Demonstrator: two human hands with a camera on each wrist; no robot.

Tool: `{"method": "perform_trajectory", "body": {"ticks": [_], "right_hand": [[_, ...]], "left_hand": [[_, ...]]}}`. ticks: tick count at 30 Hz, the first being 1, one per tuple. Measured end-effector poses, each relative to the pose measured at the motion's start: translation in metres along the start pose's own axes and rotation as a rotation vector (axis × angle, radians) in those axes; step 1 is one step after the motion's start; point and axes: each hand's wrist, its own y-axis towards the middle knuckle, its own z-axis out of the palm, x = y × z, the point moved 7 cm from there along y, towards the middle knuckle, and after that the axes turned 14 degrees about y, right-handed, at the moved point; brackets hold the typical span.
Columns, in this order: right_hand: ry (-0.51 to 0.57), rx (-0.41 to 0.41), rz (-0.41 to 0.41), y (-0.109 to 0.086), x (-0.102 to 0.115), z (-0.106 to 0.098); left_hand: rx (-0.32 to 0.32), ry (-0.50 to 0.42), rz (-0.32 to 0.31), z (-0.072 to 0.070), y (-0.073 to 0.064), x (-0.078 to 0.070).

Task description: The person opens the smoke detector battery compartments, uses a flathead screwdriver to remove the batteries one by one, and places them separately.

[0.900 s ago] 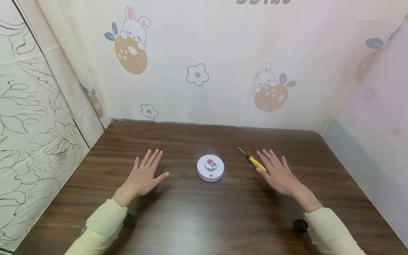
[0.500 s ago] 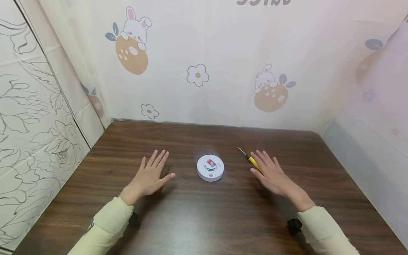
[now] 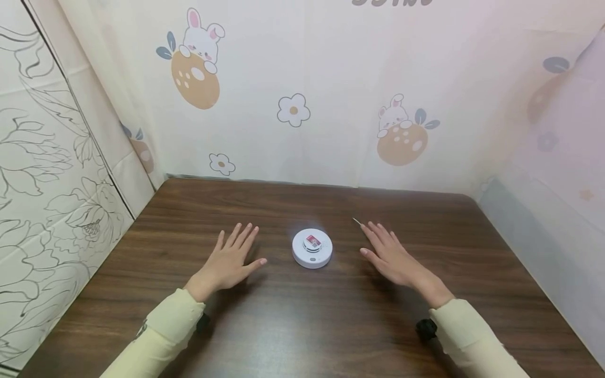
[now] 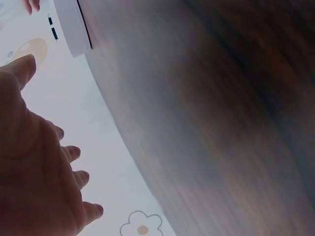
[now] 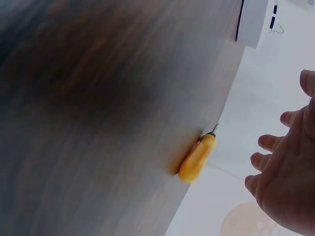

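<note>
A round white smoke detector (image 3: 312, 258) with a red label on top sits in the middle of the table. To its left my left hand (image 3: 229, 264) hovers palm down, fingers spread, holding nothing. On the other side my right hand (image 3: 394, 260) is held over the screwdriver (image 3: 357, 221), its fingers straight and apart from it. Only the metal shaft shows in the head view, the handle being hidden under that hand. In the right wrist view the screwdriver's yellow handle (image 5: 198, 160) lies on the wood, and the detector's side (image 5: 255, 22) appears at the top.
The dark wood table (image 3: 293, 320) runs back to a curtain (image 3: 331, 79) printed with rabbits and flowers. A panel with line-drawn flowers (image 3: 52, 199) stands along the left. A dark band-like device (image 3: 426, 329) is at the right wrist.
Both hands have moved inward toward the smoke detector. The right hand now covers the yellow screwdriver handle in the head view. The detector and screwdriver have stayed in place.
</note>
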Motion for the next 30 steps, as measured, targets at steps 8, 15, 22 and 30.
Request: {"method": "perform_trajectory", "body": {"ticks": [8,15,22,30], "right_hand": [[0.004,0.001,-0.014,0.009,0.011,0.004],[0.016,0.004,-0.029,0.017,0.018,0.007],[0.010,0.010,-0.024,0.021,0.023,0.009],[-0.010,0.017,-0.054,0.027,0.030,0.012]], "left_hand": [[0.010,0.018,0.031,0.006,0.007,-0.009],[0.022,0.015,0.038,0.008,0.013,-0.019],[0.044,0.054,0.065,0.007,0.021,-0.031],[0.069,0.092,0.092,0.005,0.031,-0.044]]}}
